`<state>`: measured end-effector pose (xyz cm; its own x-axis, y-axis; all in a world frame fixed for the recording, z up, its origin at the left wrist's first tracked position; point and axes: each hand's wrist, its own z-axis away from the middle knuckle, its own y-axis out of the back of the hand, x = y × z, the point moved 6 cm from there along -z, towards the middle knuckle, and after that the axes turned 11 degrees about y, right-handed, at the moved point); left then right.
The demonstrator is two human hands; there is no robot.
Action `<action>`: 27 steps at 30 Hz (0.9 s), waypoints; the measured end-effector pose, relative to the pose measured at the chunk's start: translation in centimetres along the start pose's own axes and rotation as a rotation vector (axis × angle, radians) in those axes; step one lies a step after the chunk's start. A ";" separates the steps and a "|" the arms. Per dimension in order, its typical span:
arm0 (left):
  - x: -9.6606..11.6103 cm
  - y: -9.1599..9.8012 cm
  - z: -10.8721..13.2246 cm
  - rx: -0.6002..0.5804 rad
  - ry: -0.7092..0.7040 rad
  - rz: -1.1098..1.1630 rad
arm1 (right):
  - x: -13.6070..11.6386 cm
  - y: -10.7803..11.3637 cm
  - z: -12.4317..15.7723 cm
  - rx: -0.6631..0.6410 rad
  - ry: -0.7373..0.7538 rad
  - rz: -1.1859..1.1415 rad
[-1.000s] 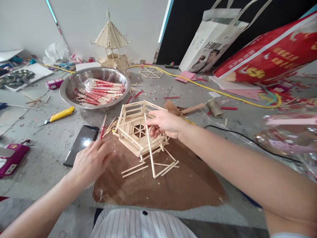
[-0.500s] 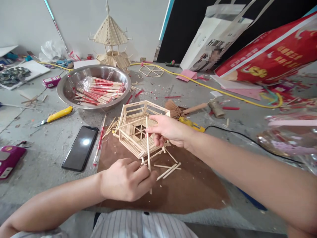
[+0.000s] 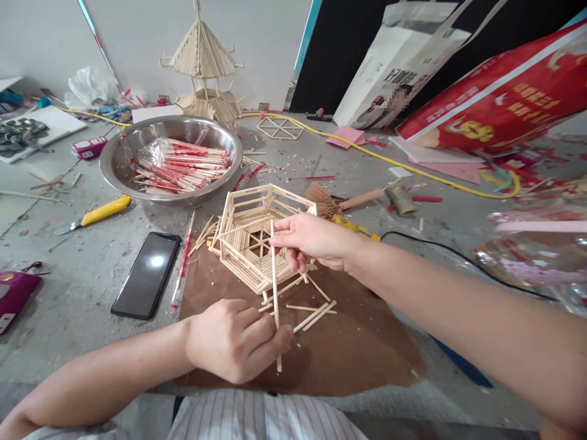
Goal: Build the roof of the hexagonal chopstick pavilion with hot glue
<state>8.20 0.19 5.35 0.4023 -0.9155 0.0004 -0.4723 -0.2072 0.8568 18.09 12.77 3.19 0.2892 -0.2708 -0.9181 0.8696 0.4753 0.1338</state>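
Observation:
A thin wooden stick [image 3: 275, 281] slants toward me in front of a six-sided frame [image 3: 243, 269] built from such sticks. Near its upper end, my right hand [image 3: 309, 241] pinches it between thumb and fingers, over the frame's right side. Lower down, my left hand [image 3: 241, 342] is closed about the same stick, with its bottom tip poking out below the fingers. Several loose sticks [image 3: 314, 316] lie on the brown sheet [image 3: 358, 342] to the right of my left hand. Part of the frame is hidden behind my right hand.
A steel bowl [image 3: 107, 174] holds red-wrapped sticks, with a stick pagoda [image 3: 204, 58] behind it. To the left lie a phone [image 3: 147, 275] and a yellow utility knife [image 3: 105, 211]. A small broom [image 3: 353, 200], a black cord [image 3: 440, 247] and bags [image 3: 504, 98] are right.
My left hand and the stick have shifted slightly down, toward me. My right hand keeps its pinch, nearly in place. The view has shifted slightly.

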 end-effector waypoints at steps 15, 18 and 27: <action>-0.6 0.1 -0.1 0.016 0.025 0.040 | 0.0 0.0 -0.7 -0.049 0.006 0.045; -0.7 0.1 -0.1 0.015 0.030 0.038 | 0.0 0.0 -0.6 -0.052 -0.001 0.044; -2.0 0.2 0.7 0.070 0.197 0.220 | 0.1 -0.2 -0.4 -0.053 -0.012 0.029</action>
<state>6.77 1.70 5.18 0.4259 -0.8577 0.2880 -0.6150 -0.0409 0.7875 17.82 12.98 2.98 0.3186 -0.2662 -0.9098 0.8388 0.5263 0.1397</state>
